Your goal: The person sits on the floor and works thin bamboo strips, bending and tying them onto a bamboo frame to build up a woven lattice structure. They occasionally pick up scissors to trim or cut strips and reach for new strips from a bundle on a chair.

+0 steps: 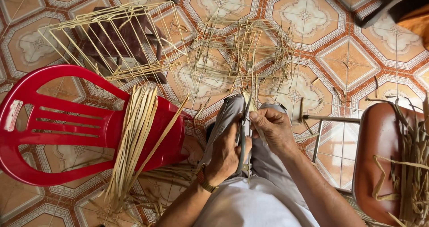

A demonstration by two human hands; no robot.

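Observation:
My left hand (225, 154) grips a long dark knife (242, 135), blade pointing up and away from me. My right hand (271, 126) pinches a thin pale bamboo strip (250, 102) against the blade, just above my knee. I sit with grey trousers (225, 115) and a white shirt, a watch (204, 182) on my left wrist. The strip's upper end pokes out past the knife tip.
A red plastic chair (58, 124) on my left carries a bundle of bamboo strips (134, 137). A frame of thin bamboo sticks (116, 34) rests over a dark stool ahead, another stick frame (250, 52) lies on the tiled floor. A brown stool (380, 155) with shavings stands right.

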